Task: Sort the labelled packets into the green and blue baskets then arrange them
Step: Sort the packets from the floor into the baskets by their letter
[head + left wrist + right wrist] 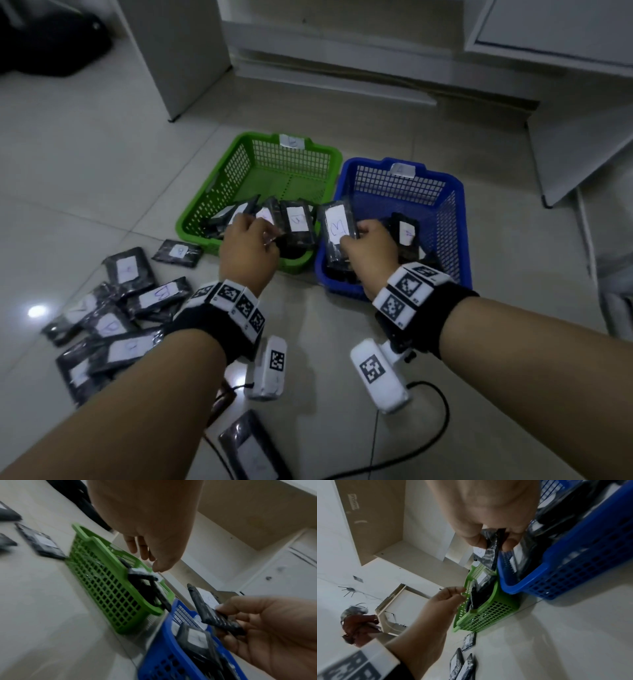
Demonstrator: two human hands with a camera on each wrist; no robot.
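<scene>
While the right hand [368, 246] pinches a black packet [337, 228] upright over the near-left corner of the blue basket [459, 219], thumb on its white label, the left hand [248, 246] sits over the green basket [202, 212] with fingers loosely bent, touching the packets standing in there but not really gripping any. More packets sit in the blue one, and a loose pile [113, 315] lies on the floor to the left.

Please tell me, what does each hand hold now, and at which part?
The right hand pinches a black packet at its lower right edge. The left hand reaches among the packets in the green basket and grips nothing.
</scene>
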